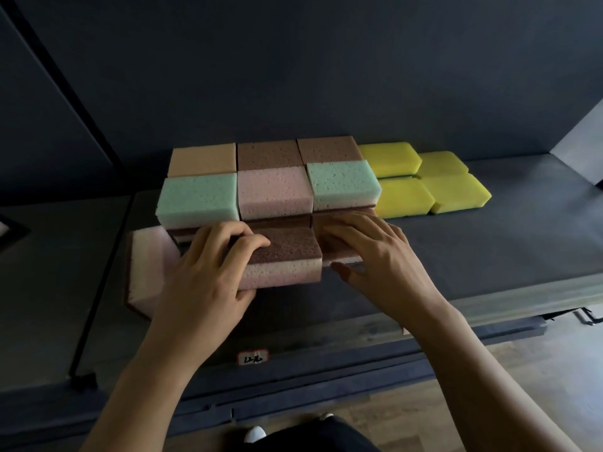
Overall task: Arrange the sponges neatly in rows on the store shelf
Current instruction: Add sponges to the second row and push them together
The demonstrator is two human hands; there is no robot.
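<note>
Stacked sponges stand in rows on the dark shelf (489, 249): a tan one (202, 158) and two brown ones at the back, then a green one (199, 200), a pink one (274, 190) and another green one (342, 181). My left hand (208, 269) grips a brown-topped pink sponge (287, 259) at the front, fingers curled over its top and thumb under it. My right hand (375, 252) holds the neighbouring brown-topped sponge (339, 252), fingers over the top and thumb at its front edge. A pink sponge (150, 272) stands on its side at the left.
Several yellow sponges (424, 187) lie in two rows to the right of the stacks. Bare shelf stretches further right to a side panel (584, 138). A small label (253, 357) sticks to the shelf's front edge. The back wall is dark.
</note>
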